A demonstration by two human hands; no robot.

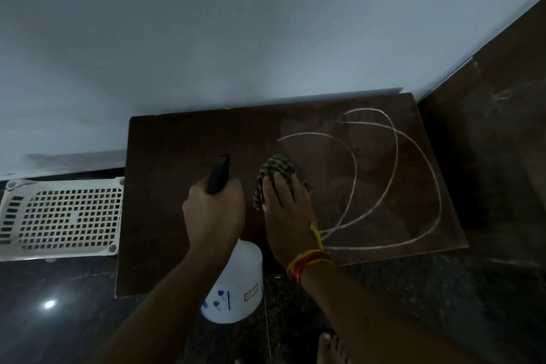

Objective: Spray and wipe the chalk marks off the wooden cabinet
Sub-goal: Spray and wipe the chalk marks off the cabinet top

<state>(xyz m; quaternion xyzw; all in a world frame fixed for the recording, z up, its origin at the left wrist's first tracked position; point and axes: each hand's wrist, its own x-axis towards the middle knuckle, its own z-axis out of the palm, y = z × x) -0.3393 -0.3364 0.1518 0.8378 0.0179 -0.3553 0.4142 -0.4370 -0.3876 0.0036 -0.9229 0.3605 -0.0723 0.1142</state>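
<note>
Checked green-and-tan cloth [276, 170], soft and light, is pressed flat at frame centre under the right hand [285, 210], fingers straight; it is best bunched in the palm. One white plastic spray bottle [236, 281], likely light and slippery when wet, is gripped at its black trigger head by the left hand [214, 210]. Three looping white chalk marks [384, 174] are counted on the dark wooden cabinet top [177, 142], centre-right.

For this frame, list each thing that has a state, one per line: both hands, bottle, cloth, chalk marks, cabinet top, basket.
Left hand: grips the spray bottle's head.
Right hand: flat, presses the cloth down.
Spray bottle: held upright above the cabinet's front edge, black nozzle pointing away.
Checked cloth: bunched, on the cabinet top.
Chalk marks: curved lines unwiped on the right half.
Cabinet top: left half shows no chalk.
White basket: on the floor, left of the cabinet.
</note>
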